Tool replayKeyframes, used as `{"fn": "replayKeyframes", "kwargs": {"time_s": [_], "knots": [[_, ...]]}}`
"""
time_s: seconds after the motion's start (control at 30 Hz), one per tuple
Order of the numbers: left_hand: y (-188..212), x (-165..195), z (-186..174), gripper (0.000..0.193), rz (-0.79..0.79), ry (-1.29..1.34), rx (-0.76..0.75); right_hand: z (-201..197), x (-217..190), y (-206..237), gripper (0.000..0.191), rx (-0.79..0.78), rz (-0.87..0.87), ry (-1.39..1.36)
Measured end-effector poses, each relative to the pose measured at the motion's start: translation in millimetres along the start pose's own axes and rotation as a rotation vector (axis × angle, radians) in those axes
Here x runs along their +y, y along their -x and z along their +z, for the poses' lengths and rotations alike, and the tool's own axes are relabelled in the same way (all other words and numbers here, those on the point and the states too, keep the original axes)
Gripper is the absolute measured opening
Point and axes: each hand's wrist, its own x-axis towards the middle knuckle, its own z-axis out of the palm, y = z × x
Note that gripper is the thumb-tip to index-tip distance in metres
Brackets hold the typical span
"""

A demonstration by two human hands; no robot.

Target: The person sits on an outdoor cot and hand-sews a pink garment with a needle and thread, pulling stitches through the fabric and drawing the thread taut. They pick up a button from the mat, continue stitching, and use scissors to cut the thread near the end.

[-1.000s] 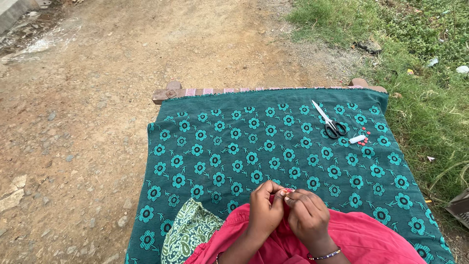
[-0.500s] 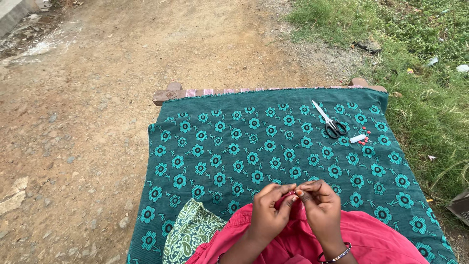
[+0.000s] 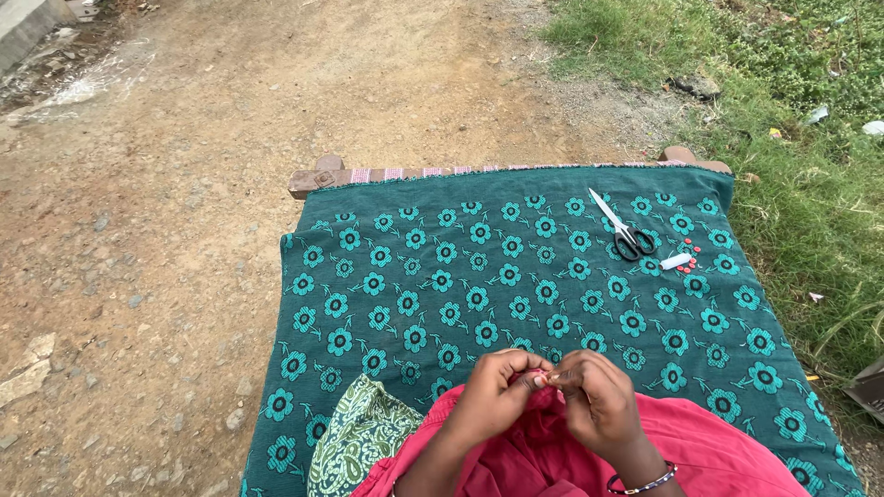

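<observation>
Your left hand [image 3: 497, 396] and right hand [image 3: 599, 400] meet over the pink cloth [image 3: 718, 451] in your lap, fingertips pinched together on something tiny, likely a needle; threading looks underway and needs steadiness.

An outdoor spot beside a rural dirt path, not an indoor room; bare brown earth [image 3: 184, 184] strewn with small stones fills the left and top; rough grass and weeds [image 3: 792, 110] grow along the right; a wooden-framed cot [image 3: 322, 177] stands on the ground, covered by a teal flower-patterned cloth [image 3: 516, 285]; daylight is flat and even, with a concrete edge [image 3: 28, 28] at the far top left.
</observation>
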Motion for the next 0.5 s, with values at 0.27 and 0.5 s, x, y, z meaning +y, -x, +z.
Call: {"fn": "replayKeyframes", "kwargs": {"time_s": [0.27, 0.5], "knots": [[11, 26, 5, 0.008, 0.128, -0.253, 0.106, 15, 31, 25, 0.016, 0.168, 0.562, -0.708], [9, 37, 14, 0.01, 0.152, -0.324, 0.228, 20, 6, 16, 0.016, 0.21, 0.202, -0.204]]}}
